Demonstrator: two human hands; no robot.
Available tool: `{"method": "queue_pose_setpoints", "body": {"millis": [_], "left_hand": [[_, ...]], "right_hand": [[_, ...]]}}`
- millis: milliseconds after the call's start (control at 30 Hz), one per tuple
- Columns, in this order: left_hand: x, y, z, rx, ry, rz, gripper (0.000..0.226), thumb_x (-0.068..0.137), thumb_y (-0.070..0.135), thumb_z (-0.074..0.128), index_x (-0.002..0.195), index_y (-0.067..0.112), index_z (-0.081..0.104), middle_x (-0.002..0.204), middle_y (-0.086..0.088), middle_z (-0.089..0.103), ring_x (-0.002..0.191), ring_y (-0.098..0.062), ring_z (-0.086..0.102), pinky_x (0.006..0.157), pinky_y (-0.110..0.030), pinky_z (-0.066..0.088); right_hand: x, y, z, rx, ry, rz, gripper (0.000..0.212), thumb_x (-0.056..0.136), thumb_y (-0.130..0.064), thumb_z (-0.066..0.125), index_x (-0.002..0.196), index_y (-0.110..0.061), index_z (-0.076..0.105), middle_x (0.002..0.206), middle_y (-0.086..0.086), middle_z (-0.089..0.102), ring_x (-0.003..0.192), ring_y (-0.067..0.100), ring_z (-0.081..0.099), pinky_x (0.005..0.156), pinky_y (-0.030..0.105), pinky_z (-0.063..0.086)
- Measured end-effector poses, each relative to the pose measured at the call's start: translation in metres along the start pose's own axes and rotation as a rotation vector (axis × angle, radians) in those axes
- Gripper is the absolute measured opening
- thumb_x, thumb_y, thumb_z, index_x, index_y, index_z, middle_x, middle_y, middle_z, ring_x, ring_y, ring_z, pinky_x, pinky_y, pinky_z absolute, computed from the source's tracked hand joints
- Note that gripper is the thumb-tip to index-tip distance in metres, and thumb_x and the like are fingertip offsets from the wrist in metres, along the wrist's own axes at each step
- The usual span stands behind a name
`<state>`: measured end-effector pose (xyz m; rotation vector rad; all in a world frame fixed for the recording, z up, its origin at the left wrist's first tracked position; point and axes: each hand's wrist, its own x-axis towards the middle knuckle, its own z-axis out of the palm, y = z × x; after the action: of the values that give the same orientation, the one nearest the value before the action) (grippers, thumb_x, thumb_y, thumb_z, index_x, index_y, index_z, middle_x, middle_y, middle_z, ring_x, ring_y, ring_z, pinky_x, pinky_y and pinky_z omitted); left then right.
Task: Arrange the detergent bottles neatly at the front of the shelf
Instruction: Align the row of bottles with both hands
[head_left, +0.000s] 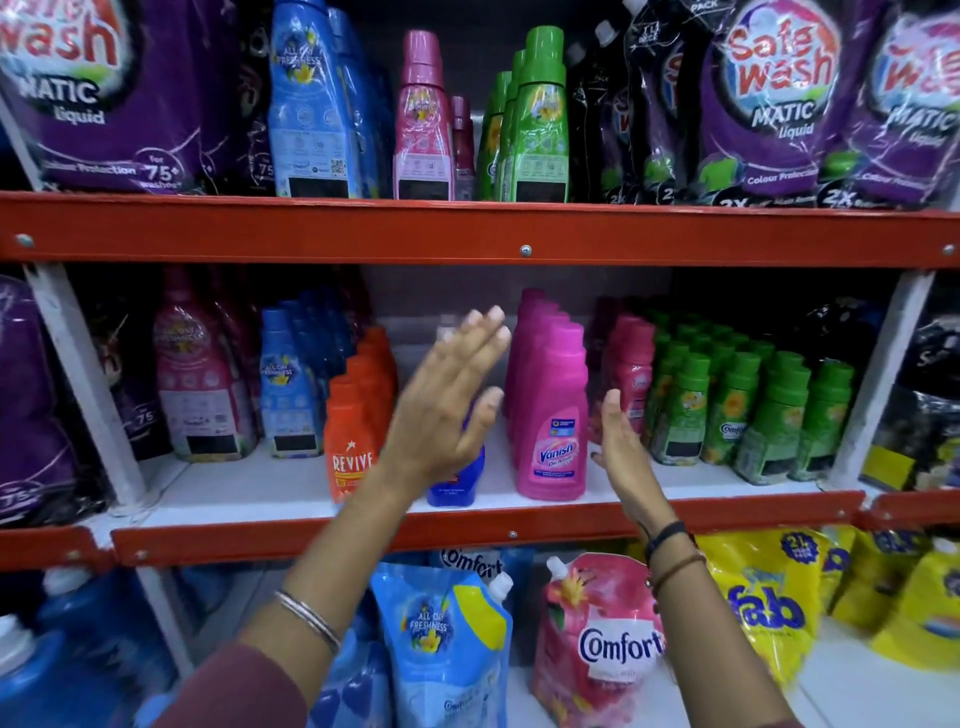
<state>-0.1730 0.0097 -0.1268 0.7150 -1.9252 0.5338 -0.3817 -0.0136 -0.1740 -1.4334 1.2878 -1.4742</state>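
A row of pink Vanish bottles runs front to back on the middle shelf. To its left stands a blue bottle, mostly hidden behind my left hand. Further left is a row of orange Revive bottles. My left hand is raised flat in front of the blue bottle with its fingers spread, holding nothing. To the right of the front pink bottle, my right hand is open with its palm facing that bottle, close to it.
Small pink bottles and several green Comfort bottles fill the shelf's right side. Blue and dark pink bottles stand at the left. Safe Wash pouches and bottles line the upper shelf; Comfort pouches sit below.
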Motion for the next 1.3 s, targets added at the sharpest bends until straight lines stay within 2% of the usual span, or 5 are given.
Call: {"method": "queue_pose_setpoints", "body": {"millis": [267, 433, 667, 1000, 1300], "left_hand": [[-0.061, 0.059, 0.078, -0.446, -0.303, -0.624, 0.069, 0.088, 0.075, 0.014, 0.148, 0.044, 0.002, 0.161, 0.013, 0.000, 0.140, 0.012, -0.007, 0.113, -0.026, 0.008], [-0.056, 0.053, 0.097, -0.477, -0.248, -0.907, 0.094, 0.072, 0.090, 0.001, 0.151, 0.040, 0.009, 0.161, 0.002, 0.015, 0.146, -0.012, 0.014, 0.119, -0.044, 0.015], [-0.051, 0.044, 0.091, -0.455, -0.347, -0.910, 0.091, 0.066, 0.092, -0.009, 0.145, 0.054, 0.012, 0.146, -0.006, 0.046, 0.130, -0.030, 0.047, 0.109, -0.051, 0.037], [-0.055, 0.046, 0.089, -0.472, -0.325, -0.927, 0.086, 0.066, 0.091, -0.007, 0.142, 0.059, 0.017, 0.146, -0.008, 0.046, 0.133, -0.030, 0.043, 0.109, -0.049, 0.032], [-0.068, 0.064, 0.080, -0.534, -0.110, -0.812, 0.069, 0.083, 0.082, 0.011, 0.138, 0.049, 0.036, 0.135, 0.011, 0.050, 0.128, -0.004, 0.044, 0.109, -0.027, 0.034]], "right_hand": [[-0.006, 0.026, -0.009, 0.188, -0.103, 0.087, 0.096, 0.073, -0.080, 0.028, 0.146, -0.017, 0.031, 0.151, 0.008, 0.038, 0.133, 0.025, 0.044, 0.110, 0.045, 0.038], [-0.009, 0.024, -0.014, 0.200, -0.088, 0.084, 0.083, 0.080, -0.065, 0.025, 0.136, -0.007, 0.043, 0.139, 0.014, 0.049, 0.120, 0.026, 0.053, 0.101, 0.039, 0.045], [-0.008, 0.028, -0.015, 0.232, -0.058, 0.041, 0.052, 0.090, -0.056, 0.027, 0.112, -0.018, 0.057, 0.123, 0.011, 0.058, 0.110, 0.028, 0.059, 0.098, 0.041, 0.048], [-0.009, 0.033, -0.016, 0.224, -0.012, 0.008, 0.032, 0.099, -0.044, 0.026, 0.089, -0.035, 0.055, 0.114, 0.006, 0.058, 0.103, 0.027, 0.060, 0.096, 0.043, 0.049], [-0.021, 0.041, -0.007, 0.281, 0.102, -0.070, 0.053, 0.093, -0.056, 0.037, 0.119, -0.016, 0.059, 0.127, 0.010, 0.060, 0.112, 0.018, 0.059, 0.093, 0.031, 0.050]]}}
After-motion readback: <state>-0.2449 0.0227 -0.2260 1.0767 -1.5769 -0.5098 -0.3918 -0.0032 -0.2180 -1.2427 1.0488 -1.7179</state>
